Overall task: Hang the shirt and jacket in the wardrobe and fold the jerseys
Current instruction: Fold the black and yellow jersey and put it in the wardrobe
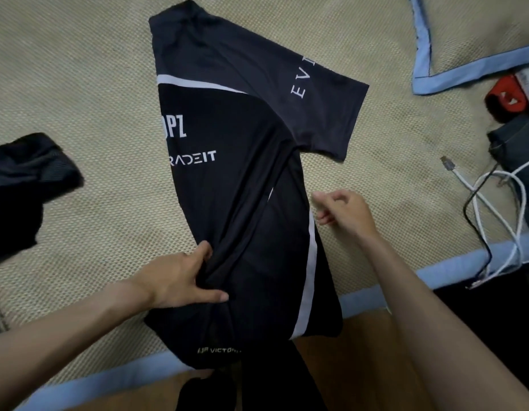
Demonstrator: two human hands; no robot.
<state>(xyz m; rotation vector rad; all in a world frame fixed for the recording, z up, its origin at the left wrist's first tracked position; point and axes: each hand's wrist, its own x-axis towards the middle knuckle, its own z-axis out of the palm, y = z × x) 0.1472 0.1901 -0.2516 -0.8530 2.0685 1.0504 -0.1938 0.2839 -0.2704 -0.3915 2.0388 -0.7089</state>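
A black jersey [236, 179] with white stripes and white lettering lies on a woven beige mat [103, 93]. Its left side is folded over, and one short sleeve sticks out to the right. My left hand [183, 277] grips a bunch of the fabric near the hem, thumb on top. My right hand [343, 210] hovers just right of the jersey's edge with fingers loosely curled and nothing in them. A second dark garment [23, 185] lies crumpled at the mat's left edge.
The mat has a light blue border [376, 298] along its near edge, with wooden floor [361, 351] below. White and black cables [494, 209] trail at the right, near a dark pouch [512, 149] and a red object [508, 94]. Another blue-edged mat [465, 34] lies at the top right.
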